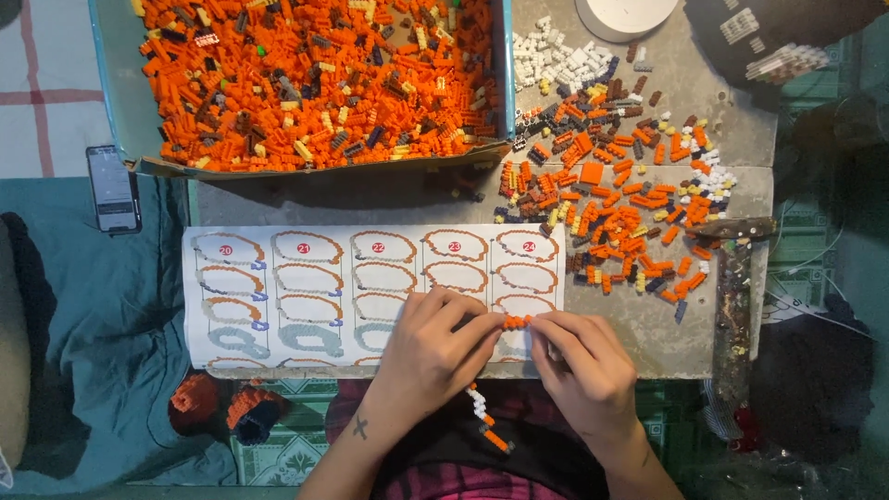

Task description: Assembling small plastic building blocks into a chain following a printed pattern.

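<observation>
- The left hand [428,347] lay palm-down at the near edge of the table [667,338], wrist angled in from below, thumb and forefinger pinched on the left end of a short orange brick strip [518,321].
- The right hand [582,363] mirrored it, knuckles up, fingertips pressed together on the strip's right end, so the two hands met at the piece.
- The strip was held level between both hands, just above the lower right corner of the instruction sheet [370,292], which showed rows of outlined build steps.
- Below the hands, a small orange and white brick chain [486,421] rested on the person's lap.
- A loose heap of orange, brown and yellow bricks [625,218] lay on the table to the right of the sheet, well apart from the hands.
- A blue-rimmed tray [507,69] full of orange bricks sat beyond the sheet.
- A phone [113,189] lay far left on teal cloth.
</observation>
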